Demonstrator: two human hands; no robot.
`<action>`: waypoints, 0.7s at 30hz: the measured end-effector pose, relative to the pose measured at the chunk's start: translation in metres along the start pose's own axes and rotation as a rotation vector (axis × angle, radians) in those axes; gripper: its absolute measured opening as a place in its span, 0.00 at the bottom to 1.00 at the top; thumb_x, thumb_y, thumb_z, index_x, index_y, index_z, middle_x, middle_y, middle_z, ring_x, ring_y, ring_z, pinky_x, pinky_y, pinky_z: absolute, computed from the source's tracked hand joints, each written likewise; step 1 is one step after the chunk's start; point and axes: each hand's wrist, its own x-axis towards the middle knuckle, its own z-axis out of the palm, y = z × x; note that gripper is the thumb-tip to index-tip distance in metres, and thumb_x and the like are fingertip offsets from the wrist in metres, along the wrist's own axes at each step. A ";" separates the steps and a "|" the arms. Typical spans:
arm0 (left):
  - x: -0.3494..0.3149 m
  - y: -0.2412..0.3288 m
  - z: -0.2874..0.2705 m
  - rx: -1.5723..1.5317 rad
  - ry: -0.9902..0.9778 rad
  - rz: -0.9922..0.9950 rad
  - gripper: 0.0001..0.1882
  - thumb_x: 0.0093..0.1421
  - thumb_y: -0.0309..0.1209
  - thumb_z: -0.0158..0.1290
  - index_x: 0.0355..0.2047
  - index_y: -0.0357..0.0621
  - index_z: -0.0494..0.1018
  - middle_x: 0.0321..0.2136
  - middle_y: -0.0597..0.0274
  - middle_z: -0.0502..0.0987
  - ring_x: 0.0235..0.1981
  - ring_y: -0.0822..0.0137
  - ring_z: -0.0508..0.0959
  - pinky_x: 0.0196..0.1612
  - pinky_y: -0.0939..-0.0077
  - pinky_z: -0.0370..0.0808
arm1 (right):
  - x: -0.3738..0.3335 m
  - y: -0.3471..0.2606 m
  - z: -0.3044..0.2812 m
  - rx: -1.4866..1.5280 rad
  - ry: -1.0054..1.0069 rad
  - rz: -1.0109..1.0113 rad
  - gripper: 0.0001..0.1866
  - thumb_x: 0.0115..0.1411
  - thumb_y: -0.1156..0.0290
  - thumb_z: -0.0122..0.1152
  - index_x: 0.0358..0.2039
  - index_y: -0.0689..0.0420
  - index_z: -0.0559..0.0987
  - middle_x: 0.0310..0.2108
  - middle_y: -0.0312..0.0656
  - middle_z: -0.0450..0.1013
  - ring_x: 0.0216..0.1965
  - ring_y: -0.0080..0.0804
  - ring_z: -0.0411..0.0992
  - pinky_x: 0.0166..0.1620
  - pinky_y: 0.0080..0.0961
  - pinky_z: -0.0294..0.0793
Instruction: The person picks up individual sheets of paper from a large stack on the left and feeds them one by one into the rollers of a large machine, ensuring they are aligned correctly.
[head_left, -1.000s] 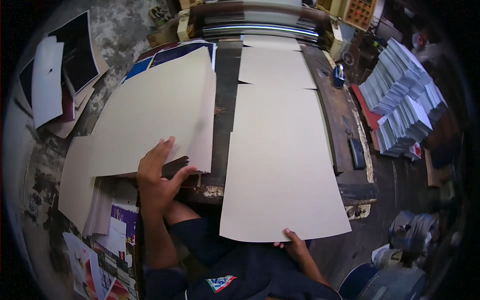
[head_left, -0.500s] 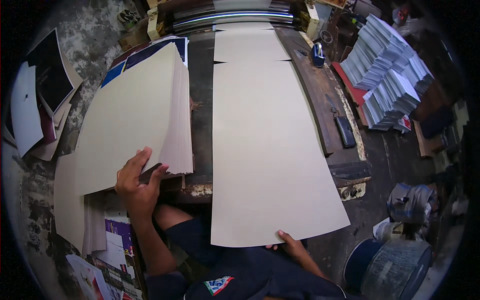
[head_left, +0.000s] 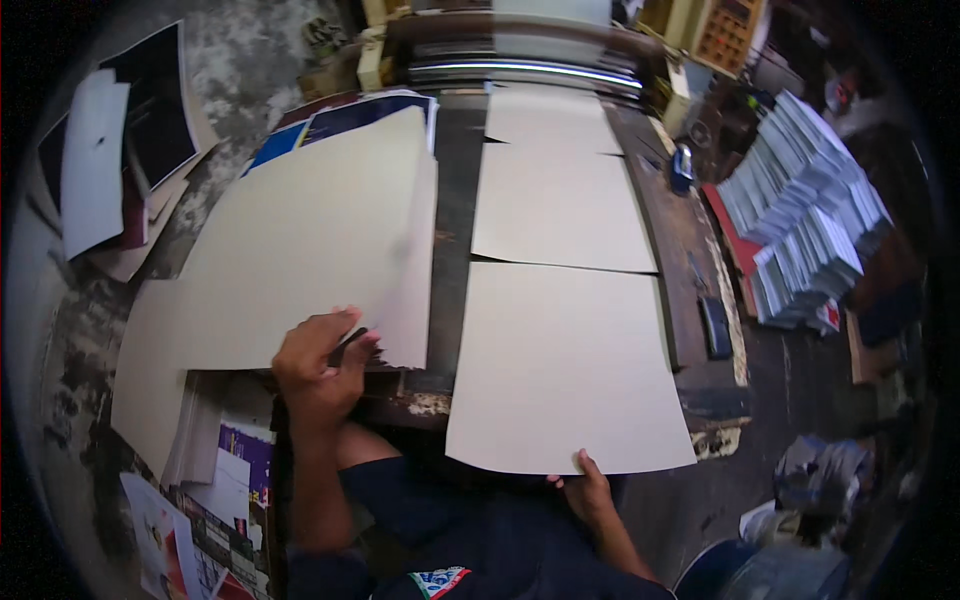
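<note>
My right hand (head_left: 588, 487) grips the near edge of a cream card sheet (head_left: 570, 370), thumb on top and fingers underneath. Ahead of it another cream sheet (head_left: 560, 205) lies in line, a thin dark gap between the two. A further sheet (head_left: 545, 115) leads up to the metal roller (head_left: 525, 78). To the left stands a thick stack of cream sheets (head_left: 300, 240). My left hand (head_left: 325, 365) is at the stack's near edge, fingers curled and thumb opposed, pinching the edge of the top sheet there. The exact contact is partly hidden.
A dark worktable (head_left: 455, 200) carries the sheets. On its right side lie a tape dispenser (head_left: 681, 170) and a black case (head_left: 714, 328). Bundled paper stacks (head_left: 800, 220) stand farther right. Loose boards (head_left: 95, 170) lean at the far left; wrapped rolls (head_left: 790, 570) sit at lower right.
A dark gap has appeared between the sheet in my right hand and the one ahead, which has moved toward the roller. My left hand's fingers have curled more. The whole view has shifted.
</note>
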 end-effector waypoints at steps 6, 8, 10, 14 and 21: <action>-0.001 -0.001 0.006 -0.110 0.205 -0.154 0.12 0.59 0.35 0.58 0.30 0.36 0.78 0.28 0.53 0.80 0.28 0.56 0.80 0.33 0.71 0.74 | 0.034 0.005 0.003 0.057 0.075 -0.054 0.25 0.67 0.50 0.44 0.46 0.61 0.69 0.33 0.46 0.73 0.31 0.34 0.71 0.41 0.36 0.71; -0.001 -0.003 0.009 -0.160 0.266 -0.196 0.12 0.60 0.35 0.57 0.29 0.35 0.77 0.25 0.53 0.79 0.24 0.57 0.78 0.30 0.73 0.72 | 0.041 0.011 -0.007 0.076 0.044 -0.030 0.25 0.67 0.50 0.44 0.47 0.61 0.68 0.34 0.46 0.74 0.30 0.33 0.70 0.42 0.38 0.71; 0.000 -0.003 0.009 -0.168 0.321 -0.227 0.15 0.63 0.34 0.54 0.26 0.33 0.75 0.20 0.56 0.75 0.19 0.66 0.73 0.25 0.76 0.67 | 0.037 0.014 -0.009 0.080 0.125 -0.029 0.25 0.66 0.49 0.44 0.50 0.59 0.67 0.39 0.47 0.74 0.33 0.35 0.70 0.44 0.39 0.71; -0.004 -0.008 0.007 -0.377 0.457 -0.366 0.20 0.68 0.38 0.48 0.27 0.30 0.74 0.22 0.65 0.75 0.25 0.75 0.69 0.28 0.77 0.66 | 0.015 -0.016 0.035 0.124 0.449 0.024 0.26 0.67 0.51 0.45 0.59 0.54 0.63 0.51 0.49 0.71 0.42 0.37 0.72 0.46 0.40 0.73; -0.008 -0.016 0.013 -0.471 0.485 -0.409 0.20 0.68 0.38 0.47 0.31 0.29 0.75 0.26 0.60 0.77 0.28 0.74 0.71 0.33 0.78 0.69 | 0.094 -0.155 0.218 -0.150 -0.506 -0.372 0.38 0.64 0.50 0.49 0.67 0.58 0.52 0.67 0.54 0.50 0.66 0.46 0.52 0.63 0.48 0.54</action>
